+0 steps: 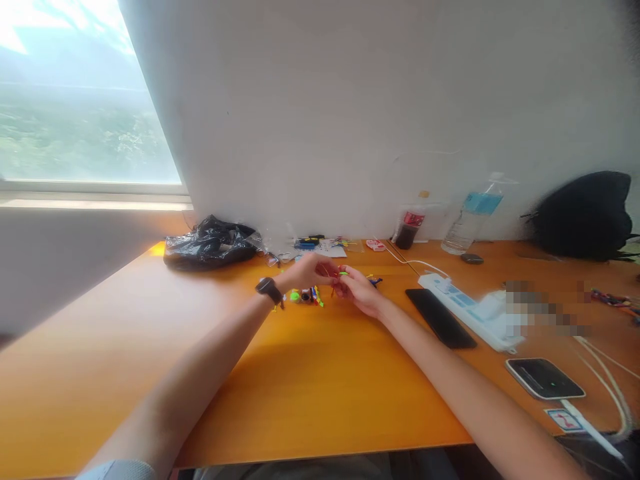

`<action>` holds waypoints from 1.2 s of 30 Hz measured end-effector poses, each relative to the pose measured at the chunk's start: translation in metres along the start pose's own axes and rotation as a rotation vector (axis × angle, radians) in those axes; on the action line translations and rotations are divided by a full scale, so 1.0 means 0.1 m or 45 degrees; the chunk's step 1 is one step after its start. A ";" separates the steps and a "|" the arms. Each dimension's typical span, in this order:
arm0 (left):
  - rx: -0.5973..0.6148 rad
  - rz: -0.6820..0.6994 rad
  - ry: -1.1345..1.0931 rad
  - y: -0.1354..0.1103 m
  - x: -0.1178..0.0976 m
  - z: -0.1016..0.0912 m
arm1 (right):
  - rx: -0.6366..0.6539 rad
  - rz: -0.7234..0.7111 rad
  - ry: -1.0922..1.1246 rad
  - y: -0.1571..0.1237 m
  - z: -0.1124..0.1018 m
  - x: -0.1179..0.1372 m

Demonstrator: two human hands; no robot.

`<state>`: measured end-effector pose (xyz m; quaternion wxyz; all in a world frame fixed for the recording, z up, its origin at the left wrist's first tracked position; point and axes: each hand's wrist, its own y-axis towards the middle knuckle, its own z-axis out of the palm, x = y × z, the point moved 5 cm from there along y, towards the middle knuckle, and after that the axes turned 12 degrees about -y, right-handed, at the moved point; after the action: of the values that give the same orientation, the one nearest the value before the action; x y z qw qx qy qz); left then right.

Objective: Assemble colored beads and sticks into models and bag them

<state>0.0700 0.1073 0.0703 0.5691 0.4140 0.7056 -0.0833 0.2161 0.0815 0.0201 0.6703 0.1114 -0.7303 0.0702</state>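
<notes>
My left hand (pixel 310 272), with a dark watch (pixel 269 290) on its wrist, meets my right hand (pixel 357 288) above the middle of the table. The fingers of both are closed around a small red and bright green piece (pixel 343 274); its kind is too small to make out. Below my left hand lie several small coloured parts (pixel 306 295), in green, white, blue and yellow. A dark blue piece (pixel 374 281) lies just behind my right hand.
On the wooden table (pixel 300 387), a black plastic bag (pixel 213 243) lies back left. A cola bottle (pixel 410 227) and a clear bottle (pixel 470 217) stand by the wall. At right are a white power strip (pixel 463 310), a black slab (pixel 439 318) and a phone (pixel 545 378).
</notes>
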 end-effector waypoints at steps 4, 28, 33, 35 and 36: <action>0.007 -0.031 0.013 0.01 0.07 0.01 | -0.010 -0.019 -0.249 0.02 -0.01 -0.02; -0.022 -0.172 0.847 -0.04 0.30 0.05 | -0.012 -0.401 -1.813 -0.07 0.06 -0.03; -0.013 -0.184 0.937 -0.02 0.36 0.01 | -0.168 -0.547 -1.962 -0.10 0.03 0.13; -0.008 -0.175 0.951 -0.01 0.38 -0.01 | -0.300 -0.601 -2.036 -0.10 -0.07 0.23; -0.010 -0.169 0.953 -0.01 0.39 -0.03 | -0.336 -0.606 -2.049 -0.09 -0.13 0.26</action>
<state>0.0671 0.1274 0.0366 0.2669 0.3671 0.8902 0.0395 0.2291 0.0742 0.0469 -0.0490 0.1990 -0.9439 -0.2591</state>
